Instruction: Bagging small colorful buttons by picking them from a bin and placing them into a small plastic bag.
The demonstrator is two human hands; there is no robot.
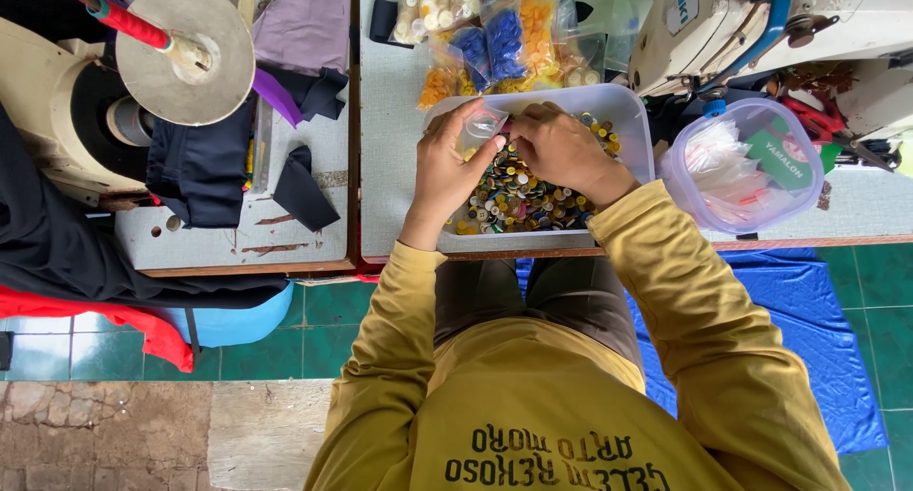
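Over the button tray (632, 120), left hand (452, 168) gripping a clear bag (478, 130), right hand (561, 149) pinching.

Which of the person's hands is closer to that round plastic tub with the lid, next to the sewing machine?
Right. The right hand is in the white button tray, beside the round lidded tub; the left hand is on the tray's far side.

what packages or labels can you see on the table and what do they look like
Bags of buttons: small clear bags behind the tray, holding white, orange and blue buttons.
Small clear bag: held over the button tray by the left hand and right hand.
Round clear tub: right of the tray, lilac rim, green label card inside.
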